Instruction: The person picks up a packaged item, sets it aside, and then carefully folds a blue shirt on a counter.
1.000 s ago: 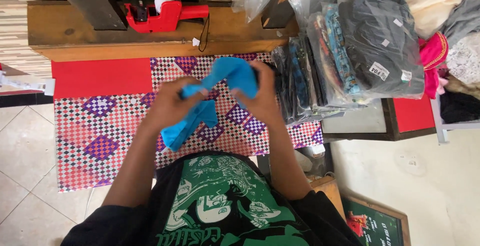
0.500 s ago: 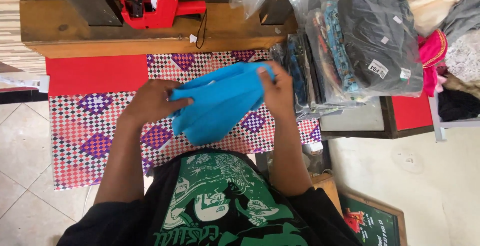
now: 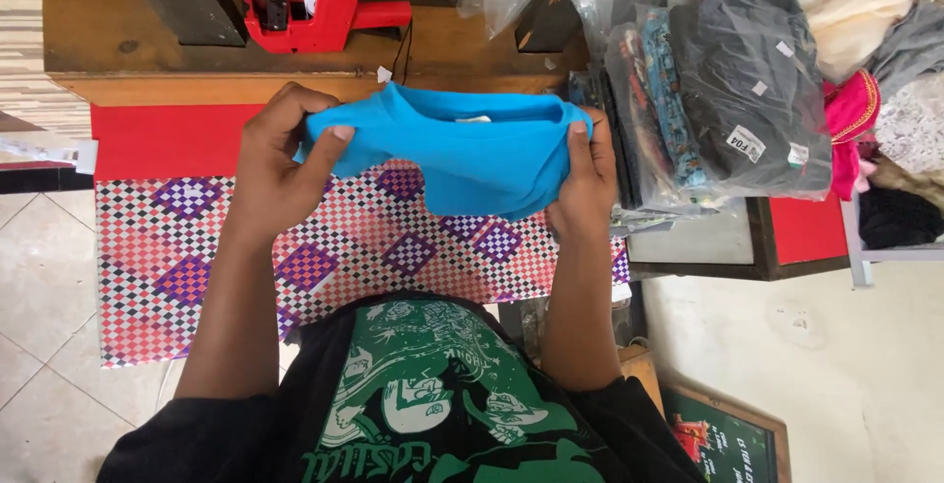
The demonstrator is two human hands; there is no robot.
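A bright blue garment (image 3: 462, 153) is stretched flat between my two hands, above a checkered pink, white and purple mat (image 3: 177, 247). My left hand (image 3: 280, 163) grips its left edge, thumb on top of the cloth. My right hand (image 3: 585, 173) pinches its right edge. The garment's collar side faces away from me, and a small white tag shows near its top edge. My black shirt with a green print fills the bottom of the view.
A red handheld label gun (image 3: 320, 11) lies on a wooden bench (image 3: 147, 40) beyond the mat. Stacks of bagged folded clothes (image 3: 723, 99) sit on a low table at the right. A framed board (image 3: 728, 444) leans on the floor at bottom right.
The bunched blue garment has been pulled apart and spread wide. My left hand moved left and my right hand moved right, both still holding the cloth.
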